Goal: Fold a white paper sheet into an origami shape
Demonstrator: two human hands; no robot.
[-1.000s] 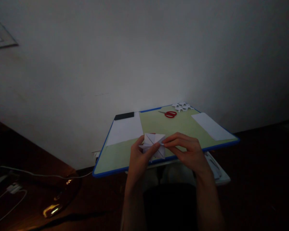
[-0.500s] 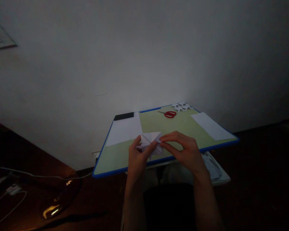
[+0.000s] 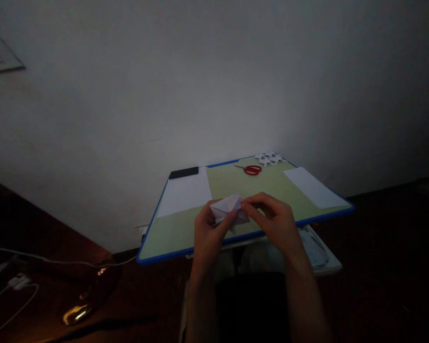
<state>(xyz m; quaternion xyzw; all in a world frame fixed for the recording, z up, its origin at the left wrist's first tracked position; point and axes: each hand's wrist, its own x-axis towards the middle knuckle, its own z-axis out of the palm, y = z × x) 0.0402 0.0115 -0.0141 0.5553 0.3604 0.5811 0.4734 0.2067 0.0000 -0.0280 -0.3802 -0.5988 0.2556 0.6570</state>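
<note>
A small folded white paper piece point(image 3: 229, 208) is held above the near edge of a green board with a blue rim point(image 3: 171, 231). My left hand point(image 3: 208, 236) pinches the paper from below and the left, thumb on top. My right hand point(image 3: 274, 222) pinches the paper's right side with curled fingers. Both hands are closed on the paper.
On the board lie a white sheet point(image 3: 185, 192) at the left, another white sheet point(image 3: 313, 186) at the right, red scissors point(image 3: 251, 169), a pile of small folded paper pieces point(image 3: 270, 158) at the far edge, and a black strip point(image 3: 183, 172). White cables point(image 3: 17, 286) lie on the dark floor at left.
The paper has gone from a flat creased square to a more collapsed, pointed shape. Both hands have shifted slightly and stayed pinched on it.
</note>
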